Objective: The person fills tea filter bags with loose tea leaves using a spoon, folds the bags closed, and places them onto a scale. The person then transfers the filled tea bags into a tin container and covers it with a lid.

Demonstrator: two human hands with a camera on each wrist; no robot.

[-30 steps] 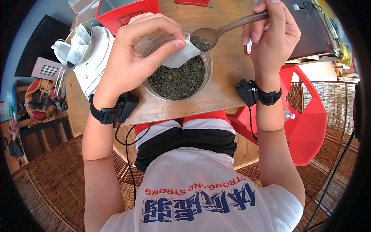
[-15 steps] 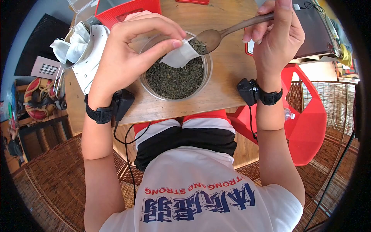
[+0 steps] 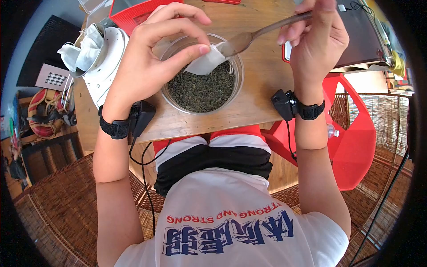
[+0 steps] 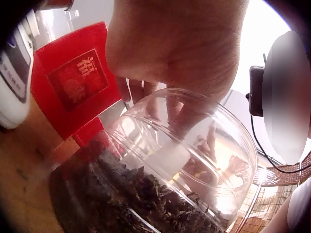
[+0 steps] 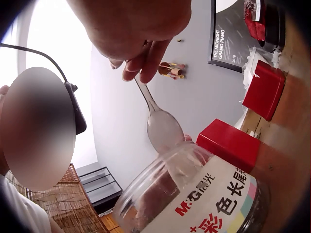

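Observation:
In the head view, the left hand [image 3: 153, 55] pinches a small white bag [image 3: 207, 61] between thumb and a finger, above a clear round tub [image 3: 240, 84] of dark dried leaves [image 3: 202, 91]. The right hand [image 3: 318, 42] holds a brown spoon [image 3: 240, 43] by its handle; the bowl's tip is at the bag's mouth and partly hidden by it. Through the clear wall in the left wrist view, the bag [image 4: 170, 159] shows pale over the leaves [image 4: 141, 191]. The right wrist view has the spoon [image 5: 164, 130] slanting down to the labelled tub [image 5: 209, 194].
Left of the tub, a metal bowl [image 3: 101, 55] with several white bags sits on a white scale [image 3: 104, 82]. A red box [image 3: 133, 15] stands behind. At the right are a dark case [image 3: 362, 40] and a red chair [image 3: 356, 147].
The spoon tip has moved left from beside the bag to its mouth, and leaves no longer show in the spoon. The bag has risen slightly, and some left fingers have spread upward.

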